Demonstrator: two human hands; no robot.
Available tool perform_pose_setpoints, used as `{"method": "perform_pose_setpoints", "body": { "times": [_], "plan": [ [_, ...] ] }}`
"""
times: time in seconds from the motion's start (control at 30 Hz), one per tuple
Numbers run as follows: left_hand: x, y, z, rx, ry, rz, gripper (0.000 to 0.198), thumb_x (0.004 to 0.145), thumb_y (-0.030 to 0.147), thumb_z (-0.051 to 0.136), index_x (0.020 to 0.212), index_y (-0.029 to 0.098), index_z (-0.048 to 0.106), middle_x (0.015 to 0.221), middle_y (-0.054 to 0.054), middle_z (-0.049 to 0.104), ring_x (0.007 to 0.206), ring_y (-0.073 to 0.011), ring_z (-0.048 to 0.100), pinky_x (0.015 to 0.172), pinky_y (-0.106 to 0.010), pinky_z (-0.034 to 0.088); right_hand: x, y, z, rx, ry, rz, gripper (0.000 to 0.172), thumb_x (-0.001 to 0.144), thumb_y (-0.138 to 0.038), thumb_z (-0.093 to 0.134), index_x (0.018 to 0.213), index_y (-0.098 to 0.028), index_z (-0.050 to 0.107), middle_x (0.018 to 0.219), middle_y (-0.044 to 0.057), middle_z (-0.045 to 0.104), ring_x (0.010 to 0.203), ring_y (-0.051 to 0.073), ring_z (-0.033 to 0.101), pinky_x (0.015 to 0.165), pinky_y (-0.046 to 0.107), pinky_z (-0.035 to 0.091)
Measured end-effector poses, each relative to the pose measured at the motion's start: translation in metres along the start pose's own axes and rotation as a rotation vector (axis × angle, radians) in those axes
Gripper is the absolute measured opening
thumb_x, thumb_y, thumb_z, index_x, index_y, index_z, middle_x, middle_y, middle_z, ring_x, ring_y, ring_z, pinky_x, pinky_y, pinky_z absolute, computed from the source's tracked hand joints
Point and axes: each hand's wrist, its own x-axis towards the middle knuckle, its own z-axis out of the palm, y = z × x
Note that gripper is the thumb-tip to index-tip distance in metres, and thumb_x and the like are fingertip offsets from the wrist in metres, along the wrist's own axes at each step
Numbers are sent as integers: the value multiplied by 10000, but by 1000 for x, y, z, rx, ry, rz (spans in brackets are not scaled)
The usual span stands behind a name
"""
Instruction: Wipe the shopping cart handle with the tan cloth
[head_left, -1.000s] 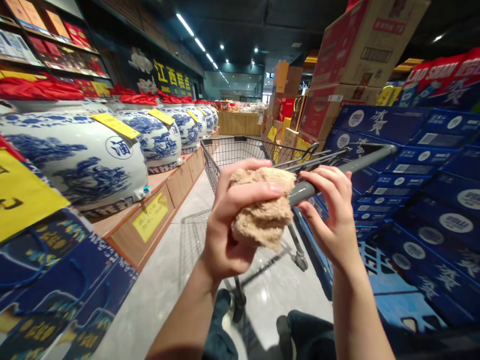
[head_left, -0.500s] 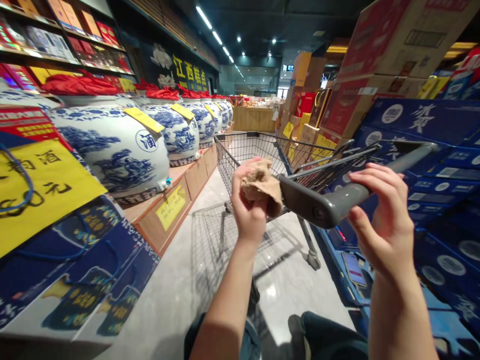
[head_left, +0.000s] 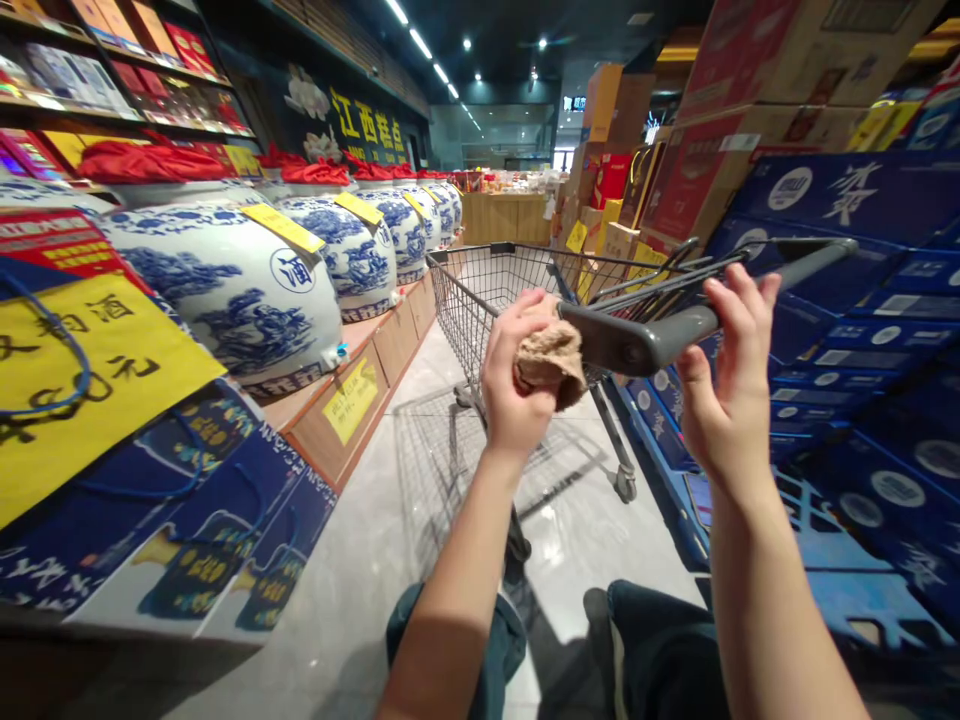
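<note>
A tan cloth [head_left: 553, 362] is bunched in my left hand [head_left: 511, 385], whose fingers are closed around it. The cloth lies against the left end of the grey handle [head_left: 686, 332] of a wire shopping cart [head_left: 474, 305]. My right hand [head_left: 731, 400] holds the same handle further along, fingertips over the top and thumb on the near side. The cart stands at an angle in the aisle, and its basket extends away from me. My left hand hides part of the basket.
Large blue-and-white jars [head_left: 247, 285] with red cloth tops line a wooden ledge [head_left: 337, 410] on the left. Blue gift boxes [head_left: 202, 540] stand nearer. Stacked blue cartons [head_left: 855, 210] rise on the right above blue pallets [head_left: 862, 600], where a phone [head_left: 699, 498] lies partly hidden.
My left hand and the cloth have shifted right and press up to the handle's end. My right hand has moved slightly left and up, and covers more of the phone.
</note>
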Motion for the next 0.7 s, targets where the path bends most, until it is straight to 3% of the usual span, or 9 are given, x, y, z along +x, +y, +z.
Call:
{"method": "perform_pose_setpoints", "body": {
  "times": [0.13,0.23,0.37,0.57,0.63,0.7],
  "plan": [
    [0,23,5,-160,-45,126,279,1008,395,624,1270,301,619,1534,-92,622,1477,-285,562,1204,-542,486,-10,-38,13,-101,-40,-73,661,1039,-319,557,1674,-371,381,1808,46,274,1691,423,162,1309,775,208],
    [-2,2,12,-184,3,88,275,1004,357,644,1273,303,650,1522,-76,636,1463,-281,579,1213,-524,483,-13,-54,25,-140,-101,-196,697,1021,-242,539,1679,-385,358,1815,27,255,1686,409,196,1307,750,257],
    [-6,-28,17,-211,35,-66,301,995,236,601,1285,284,663,1502,-79,655,1442,-270,603,1227,-491,479,-12,-44,35,-179,-54,-236,709,989,-150,510,1651,-384,416,1789,21,309,1664,380,281,1316,702,300],
    [-3,0,28,-219,-121,140,469,1013,303,642,1473,365,577,1614,-31,578,1592,-284,434,1315,-558,376,-7,-26,28,-49,-30,-220,751,983,-236,503,1701,-349,315,1728,70,420,1618,384,379,1279,702,376],
    [-7,-12,33,-183,-120,111,529,1000,258,643,1508,379,557,1644,-17,549,1601,-275,422,1322,-541,379,-5,-24,22,-17,-46,-188,790,964,-212,502,1712,-343,286,1728,77,427,1601,373,412,1244,679,441],
    [-16,-42,38,-132,-67,-23,587,974,167,594,1524,371,555,1672,-4,520,1608,-253,411,1338,-495,367,-3,-22,17,-9,-78,-149,797,940,-186,511,1699,-346,325,1720,72,447,1590,367,432,1208,657,494]
  ]
}}
